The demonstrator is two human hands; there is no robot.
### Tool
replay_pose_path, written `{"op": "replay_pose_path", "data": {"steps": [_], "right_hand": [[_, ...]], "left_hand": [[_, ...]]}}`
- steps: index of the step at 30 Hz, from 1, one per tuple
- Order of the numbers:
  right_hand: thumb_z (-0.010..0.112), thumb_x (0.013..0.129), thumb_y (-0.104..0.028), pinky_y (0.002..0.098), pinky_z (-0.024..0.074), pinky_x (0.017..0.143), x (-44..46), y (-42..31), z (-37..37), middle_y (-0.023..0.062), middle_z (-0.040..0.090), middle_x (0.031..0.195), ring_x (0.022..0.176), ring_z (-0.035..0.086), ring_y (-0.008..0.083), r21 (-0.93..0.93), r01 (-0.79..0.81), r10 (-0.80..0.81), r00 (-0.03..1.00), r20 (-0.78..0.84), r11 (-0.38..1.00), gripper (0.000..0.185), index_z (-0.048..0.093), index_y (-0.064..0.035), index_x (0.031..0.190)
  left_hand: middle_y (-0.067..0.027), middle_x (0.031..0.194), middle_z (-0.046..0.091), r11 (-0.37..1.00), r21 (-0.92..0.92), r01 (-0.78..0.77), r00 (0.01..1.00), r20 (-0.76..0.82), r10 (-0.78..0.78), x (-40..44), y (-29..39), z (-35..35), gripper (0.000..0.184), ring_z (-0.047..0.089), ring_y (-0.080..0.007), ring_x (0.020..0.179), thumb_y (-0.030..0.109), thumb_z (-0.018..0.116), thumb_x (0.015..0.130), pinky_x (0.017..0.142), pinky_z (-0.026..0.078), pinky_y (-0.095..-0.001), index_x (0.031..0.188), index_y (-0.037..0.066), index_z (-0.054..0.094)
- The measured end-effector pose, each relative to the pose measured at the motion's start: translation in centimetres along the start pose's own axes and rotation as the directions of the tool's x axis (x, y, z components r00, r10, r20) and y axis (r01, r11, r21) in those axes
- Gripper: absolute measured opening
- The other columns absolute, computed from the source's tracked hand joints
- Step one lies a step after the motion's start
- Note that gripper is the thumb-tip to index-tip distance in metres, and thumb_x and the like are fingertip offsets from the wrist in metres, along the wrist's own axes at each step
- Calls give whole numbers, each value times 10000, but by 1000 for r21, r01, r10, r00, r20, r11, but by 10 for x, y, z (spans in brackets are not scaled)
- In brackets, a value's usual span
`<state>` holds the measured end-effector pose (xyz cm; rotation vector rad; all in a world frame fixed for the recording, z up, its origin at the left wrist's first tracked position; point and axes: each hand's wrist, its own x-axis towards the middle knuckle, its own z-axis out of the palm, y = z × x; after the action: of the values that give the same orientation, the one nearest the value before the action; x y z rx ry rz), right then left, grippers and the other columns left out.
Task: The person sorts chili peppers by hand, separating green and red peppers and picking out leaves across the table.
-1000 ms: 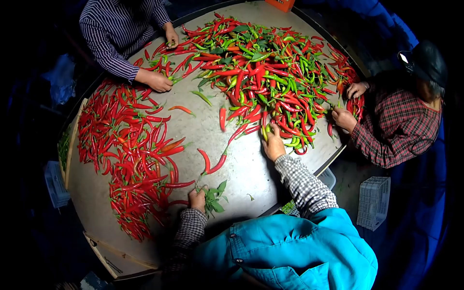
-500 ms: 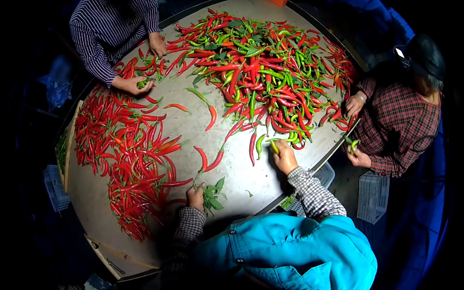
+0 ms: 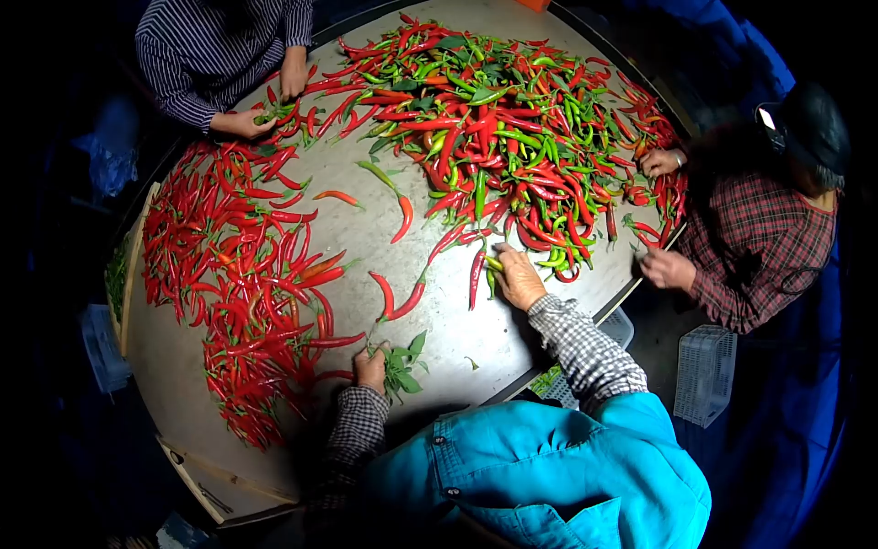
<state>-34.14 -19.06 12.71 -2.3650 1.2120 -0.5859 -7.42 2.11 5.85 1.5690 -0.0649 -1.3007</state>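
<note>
My left hand (image 3: 370, 371) is closed on a sprig of green leaves (image 3: 401, 371) at the table's near side. Just above it lie two curved red peppers (image 3: 408, 302). My right hand (image 3: 520, 277) has its fingers closed around green peppers (image 3: 494, 265) at the lower edge of the mixed pile. Beside its fingertips a long red pepper (image 3: 476, 277) lies on the metal table (image 3: 448, 352). The mixed heap of red and green peppers (image 3: 512, 137) spreads beyond my right hand. Left of my left hand is a large spread of red peppers (image 3: 247, 265).
One co-worker's hands (image 3: 242, 123) handle peppers at the upper left. Another co-worker's hands (image 3: 668, 270) are at the table's right edge. White crates (image 3: 705, 375) stand below the right edge. A wooden strip (image 3: 137, 265) borders the left side. An orange box (image 3: 533, 5) sits at the top.
My right hand let a green pepper down near the pile, drew back, and is now at the green peppers again. My left hand stays with its leaves. Both co-workers' hands have shifted.
</note>
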Motion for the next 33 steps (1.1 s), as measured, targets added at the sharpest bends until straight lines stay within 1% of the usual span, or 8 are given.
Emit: {"op": "replay_pose_path", "data": {"steps": [3,8,12,15,17,18,26,33], "right_hand": [[530,754,-79,405,439,800,4,-11,2,187,466,1095,948,503,345,-198,-218,267,926,267,956,328,474,-31,1073],[521,761,-106,394,479,730,-34,-3,3,171,461,1040,918,541,324,-248,104,-45,971,233,963,330,463,-42,1079],[620,672,-123,394,485,715,-22,-7,-24,185,511,982,843,571,329,-321,-57,226,826,517,945,363,500,-37,1004],[633,730,-130,369,464,750,-3,7,-22,174,566,887,830,568,327,69,-190,144,896,419,979,330,519,-12,1016],[639,745,-136,391,439,731,31,-3,-23,205,545,817,839,548,357,500,-573,404,817,411,650,300,486,29,943],[633,749,-125,402,424,744,48,12,-9,218,533,831,848,528,383,170,-244,237,970,60,955,285,468,37,916],[673,695,-158,423,452,770,125,14,50,267,511,946,902,520,415,-30,-420,408,894,-186,907,416,450,15,1001],[624,660,-70,370,473,770,48,-30,42,215,576,938,885,587,313,77,-374,299,833,465,924,491,436,-58,1113]], "left_hand": [[6,723,579,1000,25,-14,1000,-26,14,5,-2,-3,74,519,-92,621,94,612,792,577,422,-238,818,24,616],[8,731,583,999,34,-21,1000,-20,22,6,-6,-5,79,519,-88,630,88,617,787,581,419,-239,834,23,618],[0,749,592,999,10,-39,999,-10,40,5,-5,-2,102,523,-92,640,74,603,794,596,425,-238,870,10,626],[-7,757,595,998,27,-51,999,-2,51,4,-3,-3,121,526,-97,642,67,595,797,602,429,-237,893,0,627],[-5,743,591,999,5,-45,999,12,45,2,-3,-2,97,522,-96,632,68,595,796,590,426,-235,857,-1,625],[-5,743,591,999,6,-48,999,10,48,2,-4,-3,97,522,-96,632,68,595,796,590,426,-235,857,-1,625],[11,677,566,999,34,-18,1000,-13,19,2,-2,-1,66,497,-81,579,86,607,795,539,406,-236,751,37,609],[21,647,547,1000,-7,-1,1000,-24,1,1,-5,-1,97,476,-74,550,88,608,795,518,392,-234,713,39,590]]}}
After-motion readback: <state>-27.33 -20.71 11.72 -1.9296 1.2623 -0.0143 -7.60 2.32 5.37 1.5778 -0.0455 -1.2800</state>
